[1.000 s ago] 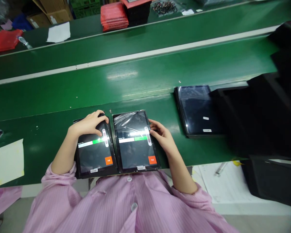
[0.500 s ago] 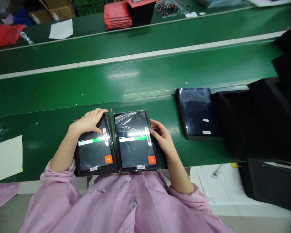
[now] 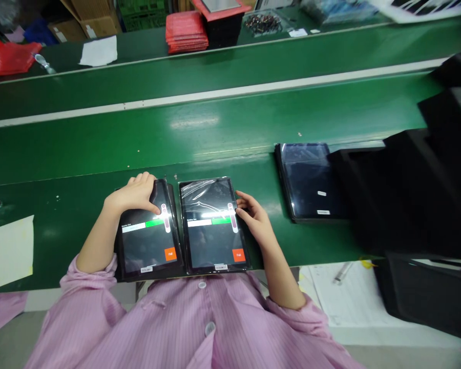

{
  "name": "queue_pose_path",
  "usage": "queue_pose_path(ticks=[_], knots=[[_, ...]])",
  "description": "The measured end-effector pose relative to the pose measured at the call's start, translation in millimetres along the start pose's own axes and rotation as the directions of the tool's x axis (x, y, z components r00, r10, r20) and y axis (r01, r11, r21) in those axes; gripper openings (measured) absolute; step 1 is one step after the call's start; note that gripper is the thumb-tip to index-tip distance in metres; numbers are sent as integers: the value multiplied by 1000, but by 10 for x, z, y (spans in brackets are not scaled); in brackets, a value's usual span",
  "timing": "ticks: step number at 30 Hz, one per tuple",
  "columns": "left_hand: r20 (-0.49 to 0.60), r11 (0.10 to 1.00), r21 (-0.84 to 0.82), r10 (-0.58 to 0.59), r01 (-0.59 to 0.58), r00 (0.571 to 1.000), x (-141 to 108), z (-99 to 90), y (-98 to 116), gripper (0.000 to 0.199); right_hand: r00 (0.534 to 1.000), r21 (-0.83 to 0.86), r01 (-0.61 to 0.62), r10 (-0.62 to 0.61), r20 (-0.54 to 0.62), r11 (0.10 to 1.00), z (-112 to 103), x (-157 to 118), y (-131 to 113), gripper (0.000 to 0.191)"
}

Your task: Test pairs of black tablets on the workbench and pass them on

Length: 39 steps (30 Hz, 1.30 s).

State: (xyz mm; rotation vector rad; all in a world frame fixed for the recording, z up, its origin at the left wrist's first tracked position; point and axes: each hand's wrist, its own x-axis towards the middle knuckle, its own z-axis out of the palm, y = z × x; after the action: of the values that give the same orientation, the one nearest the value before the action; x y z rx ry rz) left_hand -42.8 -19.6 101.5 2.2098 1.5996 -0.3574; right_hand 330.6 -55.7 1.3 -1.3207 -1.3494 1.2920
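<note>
Two tablets with lit screens lie side by side at the table's near edge, each showing an orange "Fail" box and a volume slider. My left hand (image 3: 132, 197) rests across the top of the left tablet (image 3: 148, 248), fingers stretched out and the thumb on the screen near the slider. Beneath that tablet, a dark edge of something flat shows. At the right edge of the right tablet (image 3: 211, 246), which has wrinkled clear film, my right hand (image 3: 254, 216) has its thumb against the rim and its fingers curled along the side.
A stack of dark tablets (image 3: 305, 177) lies to the right, beside black cases or sleeves (image 3: 399, 195). Paper sheets (image 3: 349, 297) are below them, and another sheet (image 3: 9, 251) is at left. Across the green ledge sit red pouches (image 3: 186, 31) and a cloth (image 3: 99, 51).
My left hand's fingers have slid left from the tablet's upper right corner, while the thumb stays near the slider. My right hand and both tablets hold their places; the view shifts slightly.
</note>
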Motion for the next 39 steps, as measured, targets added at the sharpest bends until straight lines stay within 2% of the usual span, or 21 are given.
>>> queue_pose_path(ticks=[6,11,16,24,29,33,39], knots=[[-114,997,74,-4,13,993,-186,-170,103,86,1000,-18,28,-28,1,999,6,-1,-8,47],[-50,996,81,27,-23,998,-128,-231,241,83,1000,-4,27,-27,2,1000,11,1,-28,47],[48,996,88,1,-6,999,-38,-210,321,77,1000,6,16,-16,9,1000,9,-2,-52,48],[7,996,86,-1,1,1000,-147,-194,403,72,1000,-8,16,-16,14,1000,13,7,-49,49],[2,989,145,21,-21,1000,-217,-115,495,67,1000,-5,18,-18,10,1000,11,19,-10,50],[-24,979,199,53,-47,998,-206,-30,464,68,999,-17,36,-36,10,999,9,15,-9,50],[-33,991,124,56,-52,998,-205,31,384,70,998,-50,59,-58,21,997,4,4,-36,49]])
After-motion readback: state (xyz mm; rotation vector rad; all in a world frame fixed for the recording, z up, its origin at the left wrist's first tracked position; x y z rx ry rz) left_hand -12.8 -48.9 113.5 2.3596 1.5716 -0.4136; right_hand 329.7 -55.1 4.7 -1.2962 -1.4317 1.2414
